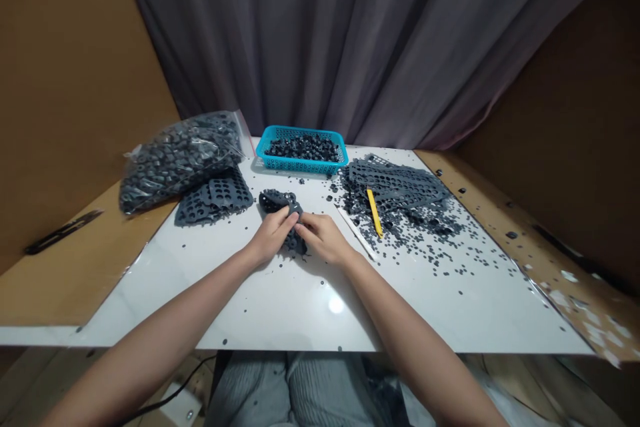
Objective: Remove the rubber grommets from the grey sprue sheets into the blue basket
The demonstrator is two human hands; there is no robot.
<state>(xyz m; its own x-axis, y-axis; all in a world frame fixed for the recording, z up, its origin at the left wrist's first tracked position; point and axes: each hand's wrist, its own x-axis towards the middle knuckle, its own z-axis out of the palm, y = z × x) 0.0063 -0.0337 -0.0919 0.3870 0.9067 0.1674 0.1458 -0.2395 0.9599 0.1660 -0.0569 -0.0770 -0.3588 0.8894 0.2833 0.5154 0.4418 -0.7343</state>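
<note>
Both my hands meet at the middle of the white table, closed on one dark grey perforated rubber sheet (273, 199). The sheet is bent and bunched, and part of it shows below the fingers. My left hand (273, 233) grips its left side with the thumb on top. My right hand (320, 235) pinches it from the right, the thumbs close together. The fingers underneath are hidden. Just behind the hands stands a turquoise basket (303, 165) holding many small black pieces.
A clear bag of dark grey pieces (180, 153) leans over stacked perforated sheets (217, 197) at left. At right lie more punched sheets (400, 181), a yellow tool (374, 213), a white stick (357, 235) and scattered small discs (430, 250). A grey curtain (300, 33) hangs behind.
</note>
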